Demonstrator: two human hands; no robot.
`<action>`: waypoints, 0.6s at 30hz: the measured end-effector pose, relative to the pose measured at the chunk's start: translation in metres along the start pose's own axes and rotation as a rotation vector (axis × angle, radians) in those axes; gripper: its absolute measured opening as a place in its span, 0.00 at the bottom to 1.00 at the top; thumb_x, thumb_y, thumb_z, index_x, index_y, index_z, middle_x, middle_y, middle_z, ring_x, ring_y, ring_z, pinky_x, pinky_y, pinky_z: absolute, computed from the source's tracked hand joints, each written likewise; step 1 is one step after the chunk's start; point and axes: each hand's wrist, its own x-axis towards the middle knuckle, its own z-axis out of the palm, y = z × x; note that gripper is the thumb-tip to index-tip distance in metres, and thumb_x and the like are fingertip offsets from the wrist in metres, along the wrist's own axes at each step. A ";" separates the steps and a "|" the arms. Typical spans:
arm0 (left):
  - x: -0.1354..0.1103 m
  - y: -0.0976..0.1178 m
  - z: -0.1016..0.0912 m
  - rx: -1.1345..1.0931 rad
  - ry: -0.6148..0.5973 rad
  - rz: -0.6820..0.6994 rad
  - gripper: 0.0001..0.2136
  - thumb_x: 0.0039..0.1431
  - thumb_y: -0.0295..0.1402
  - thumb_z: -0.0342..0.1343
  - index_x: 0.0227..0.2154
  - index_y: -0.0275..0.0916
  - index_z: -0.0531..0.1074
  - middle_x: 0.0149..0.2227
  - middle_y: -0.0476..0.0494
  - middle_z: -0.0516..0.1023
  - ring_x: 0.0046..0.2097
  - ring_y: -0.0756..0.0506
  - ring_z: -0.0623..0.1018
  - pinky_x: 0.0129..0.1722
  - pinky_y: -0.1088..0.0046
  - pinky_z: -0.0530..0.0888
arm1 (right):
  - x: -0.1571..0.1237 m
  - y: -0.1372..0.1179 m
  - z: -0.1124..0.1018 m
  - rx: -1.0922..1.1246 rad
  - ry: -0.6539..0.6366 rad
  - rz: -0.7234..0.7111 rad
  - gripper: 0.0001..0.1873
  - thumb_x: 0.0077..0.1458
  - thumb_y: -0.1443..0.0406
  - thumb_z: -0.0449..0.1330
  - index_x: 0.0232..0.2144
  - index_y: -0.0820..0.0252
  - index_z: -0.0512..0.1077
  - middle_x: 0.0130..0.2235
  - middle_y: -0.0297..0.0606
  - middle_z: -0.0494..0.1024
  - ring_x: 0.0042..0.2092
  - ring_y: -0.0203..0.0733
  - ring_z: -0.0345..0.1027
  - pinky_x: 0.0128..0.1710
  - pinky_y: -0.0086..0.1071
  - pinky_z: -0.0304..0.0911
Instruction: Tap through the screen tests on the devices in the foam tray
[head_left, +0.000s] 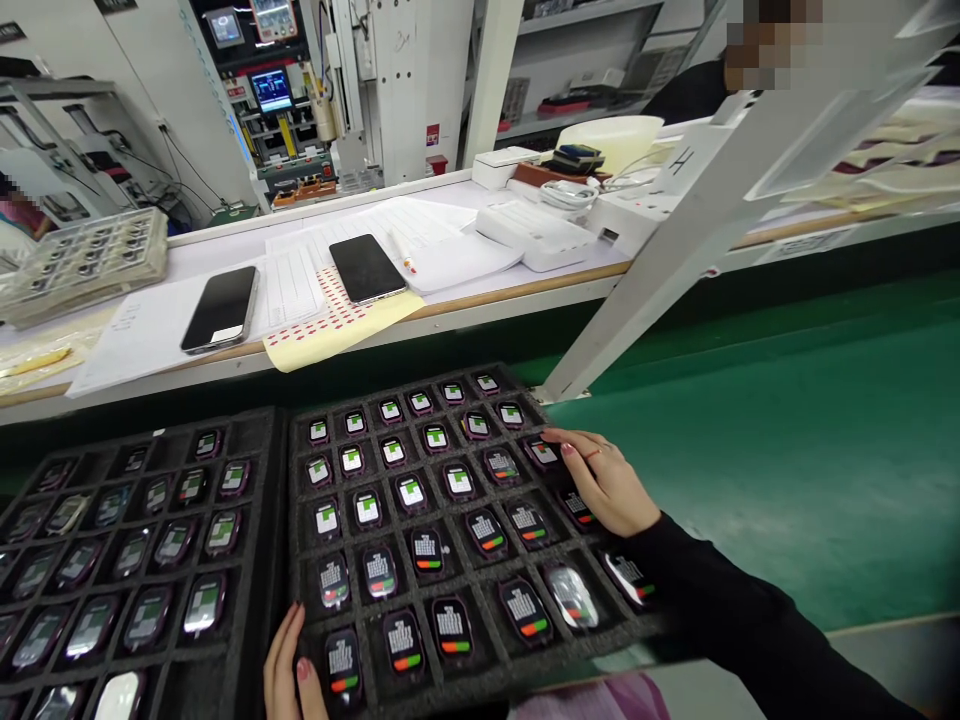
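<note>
Green conveyor belt [787, 450] fills right half of view. Pale worktop [247, 240] runs across behind it.

Two black foam trays sit side by side at the near edge of the belt, edges touching. The left tray [112, 440] holds units whose screens look dim or washed with glare. The right tray [291, 500] is the one under the hands: a gridded foam block with one small unit per pocket, nearly all pockets filled.

On the worktop: a clear parts tray [82, 260] far left, two dark phones [220, 308] [367, 268] lying face up on paper sheets, a yellow sticker sheet [337, 320] with red dots between and just in front of them, and white boxes [536, 235] to the right.

Units [411, 492] in the right tray are oval with purple-tinted rims and lit screens. Far rows show a white screen with a green square. Near rows show a dark screen with a white text block over a red-and-green bar. One unit [571, 595] in the near right is hidden by glare.

Right hand [600, 480]: open, palm down, fingers laid flat across the tray's far right edge, nothing clasped. Left hand [289, 660]: only the fingers show, extended against the tray's near left corner. Whether it grips, cannot tell.
</note>
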 end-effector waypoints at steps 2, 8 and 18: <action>0.000 0.000 0.001 -0.020 0.011 -0.004 0.17 0.69 0.44 0.46 0.49 0.39 0.73 0.54 0.39 0.75 0.58 0.40 0.73 0.63 0.59 0.66 | -0.001 -0.001 -0.002 0.004 0.002 -0.013 0.20 0.72 0.60 0.45 0.50 0.59 0.74 0.49 0.44 0.79 0.51 0.53 0.71 0.50 0.49 0.67; 0.001 0.002 0.000 -0.030 -0.004 -0.002 0.17 0.69 0.44 0.46 0.47 0.40 0.74 0.54 0.39 0.75 0.57 0.40 0.73 0.61 0.59 0.66 | -0.008 -0.004 -0.009 0.035 0.007 -0.104 0.22 0.71 0.62 0.44 0.47 0.55 0.78 0.46 0.40 0.81 0.52 0.51 0.72 0.61 0.52 0.60; 0.001 0.002 -0.002 0.005 -0.001 0.044 0.15 0.68 0.42 0.48 0.46 0.41 0.75 0.53 0.41 0.75 0.55 0.40 0.74 0.61 0.59 0.66 | -0.008 0.003 -0.004 -0.030 0.038 -0.023 0.23 0.71 0.61 0.44 0.48 0.59 0.79 0.46 0.46 0.80 0.52 0.55 0.72 0.55 0.53 0.66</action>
